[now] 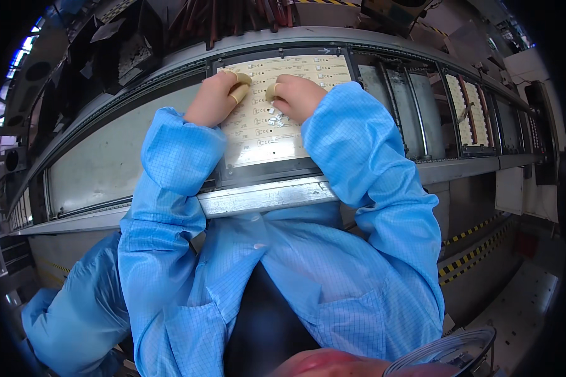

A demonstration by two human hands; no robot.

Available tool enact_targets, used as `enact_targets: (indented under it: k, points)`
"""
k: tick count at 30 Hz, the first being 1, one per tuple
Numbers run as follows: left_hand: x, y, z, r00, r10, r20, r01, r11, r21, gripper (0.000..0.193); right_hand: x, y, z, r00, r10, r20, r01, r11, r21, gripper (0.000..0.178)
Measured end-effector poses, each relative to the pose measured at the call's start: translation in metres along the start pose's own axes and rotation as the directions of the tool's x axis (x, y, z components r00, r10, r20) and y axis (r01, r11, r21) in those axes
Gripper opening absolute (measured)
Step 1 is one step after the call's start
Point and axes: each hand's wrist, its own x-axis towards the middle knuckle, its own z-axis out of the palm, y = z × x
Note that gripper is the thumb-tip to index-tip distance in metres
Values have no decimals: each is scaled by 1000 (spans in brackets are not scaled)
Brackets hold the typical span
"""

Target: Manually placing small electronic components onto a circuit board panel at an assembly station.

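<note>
A cream circuit board panel [258, 141] with rows of printed marks lies in a dark frame [277, 171] on the rail line before me. My left hand [217, 97] rests over its upper left part, thumb and forefinger in yellowish finger cots and bent toward each other. To its right, my right hand [297, 95] has curled fingers, with a cot on the forefinger. What either set of fingertips holds is too small to make out. Small loose white parts [275, 118] lie on the panel just below the right hand. Similar small parts sit along the panel's upper rows.
A metal rail [264, 198] runs along the near side. Farther right on the line is another framed panel [465, 113]. Black bins [132, 56] stand at the far left, and dark red strips [233, 19] lie behind the line. Another person's blue sleeve [82, 314] is at lower left.
</note>
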Motion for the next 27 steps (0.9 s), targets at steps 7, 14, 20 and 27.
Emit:
enact_targets:
  k: [7, 14, 20, 27]
  points:
    - [-3, -16, 9, 974, 224, -19, -224, 974, 27, 19, -27, 10, -17, 981, 155, -117, -127, 967, 219, 17]
    - [0, 5, 4, 993, 113, 35, -117, 986, 122, 18, -60, 23, -28, 909, 376, -182, -295, 886, 357, 16]
    - [3, -4, 7, 982, 172, 77, -183, 967, 175, 18, -72, 41, -28, 902, 326, -284, -227, 915, 333, 16]
    - [8, -1, 8, 932, 326, 157, -360, 881, 307, 14, -74, 57, -24, 908, 228, -351, -127, 950, 287, 13]
